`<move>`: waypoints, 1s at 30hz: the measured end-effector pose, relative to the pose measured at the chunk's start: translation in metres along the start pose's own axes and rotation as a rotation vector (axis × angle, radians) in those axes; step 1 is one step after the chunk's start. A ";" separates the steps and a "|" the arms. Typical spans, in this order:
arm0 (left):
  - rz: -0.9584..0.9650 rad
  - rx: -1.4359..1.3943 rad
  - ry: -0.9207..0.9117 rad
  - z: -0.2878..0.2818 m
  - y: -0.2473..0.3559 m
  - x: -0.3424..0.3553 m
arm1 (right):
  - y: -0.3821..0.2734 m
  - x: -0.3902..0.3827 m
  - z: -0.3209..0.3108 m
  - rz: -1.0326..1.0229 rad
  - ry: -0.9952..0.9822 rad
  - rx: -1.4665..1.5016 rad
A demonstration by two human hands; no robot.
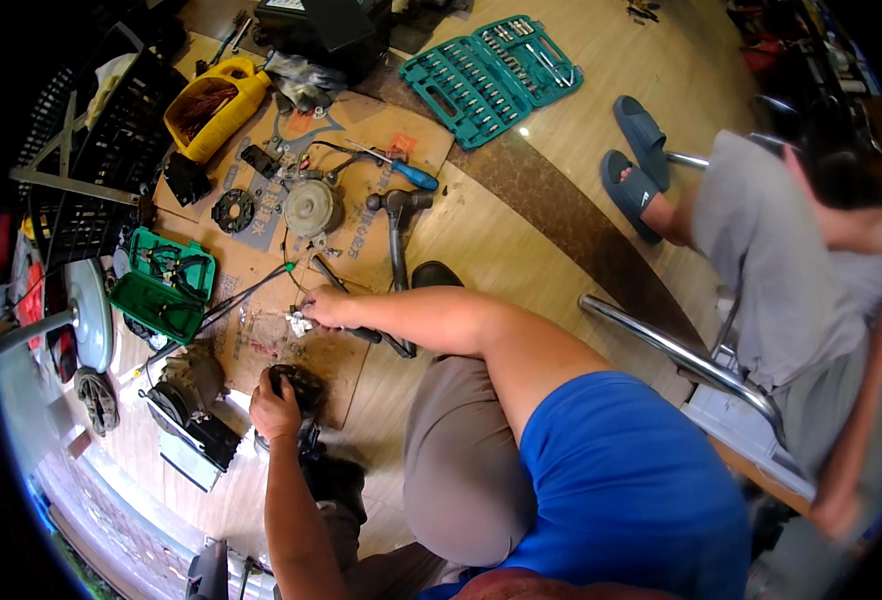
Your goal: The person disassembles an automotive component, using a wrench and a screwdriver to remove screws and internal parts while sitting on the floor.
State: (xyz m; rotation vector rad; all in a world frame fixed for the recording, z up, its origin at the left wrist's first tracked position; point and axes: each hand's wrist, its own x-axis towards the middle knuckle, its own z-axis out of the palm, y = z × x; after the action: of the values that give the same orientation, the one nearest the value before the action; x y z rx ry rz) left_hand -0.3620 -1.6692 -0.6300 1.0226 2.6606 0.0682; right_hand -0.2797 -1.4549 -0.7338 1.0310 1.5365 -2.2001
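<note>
My left hand is wrapped round the side of a black, rounded machine part at the front edge of the cardboard. My right hand reaches low over the cardboard with its fingers drawn together. A small silvery-white piece shows right by the fingertips; whether it is held cannot be made out. Beside this wrist lies a dark-handled tool, partly under the forearm. Farther off are a round metal housing, a black ring-shaped part, a hammer and a blue-handled screwdriver.
At left are an open green case, another machine part with metal fins and a black crate. A cut yellow jug and a teal socket set stand farther back. Another person in grey sits at right, wearing slippers.
</note>
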 end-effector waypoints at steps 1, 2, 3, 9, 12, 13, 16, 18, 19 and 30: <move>-0.001 0.004 0.001 -0.001 -0.001 0.001 | -0.005 0.000 -0.004 -0.001 0.012 0.037; -0.002 0.008 0.002 0.001 -0.002 0.002 | -0.010 -0.001 -0.008 -0.025 -0.011 0.091; -0.009 0.014 0.003 0.001 -0.005 0.001 | -0.018 -0.004 -0.011 -0.024 -0.048 0.116; -0.011 0.023 -0.026 0.000 -0.001 0.003 | -0.036 -0.014 -0.031 -0.061 -0.066 0.295; 0.014 0.001 0.001 0.003 -0.004 0.004 | -0.046 -0.020 -0.045 -0.136 -0.051 0.356; 0.009 0.004 0.001 0.004 -0.004 0.004 | -0.049 -0.021 -0.051 -0.158 -0.060 0.378; -0.015 -0.005 -0.015 0.004 -0.002 0.002 | -0.059 -0.032 -0.072 -0.214 -0.029 0.434; -0.016 -0.008 -0.022 0.003 -0.006 0.001 | -0.064 -0.041 -0.077 -0.260 0.035 0.367; -0.006 -0.006 -0.017 0.002 -0.007 0.002 | -0.063 -0.043 -0.078 -0.276 0.046 0.346; 0.062 0.053 0.011 0.001 0.007 0.002 | -0.043 -0.070 -0.020 -0.189 -0.350 0.031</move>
State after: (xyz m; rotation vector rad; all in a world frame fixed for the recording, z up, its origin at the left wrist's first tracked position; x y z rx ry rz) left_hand -0.3590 -1.6628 -0.6307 1.1243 2.6538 0.0164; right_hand -0.2465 -1.4318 -0.6598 0.4866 1.4917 -2.3780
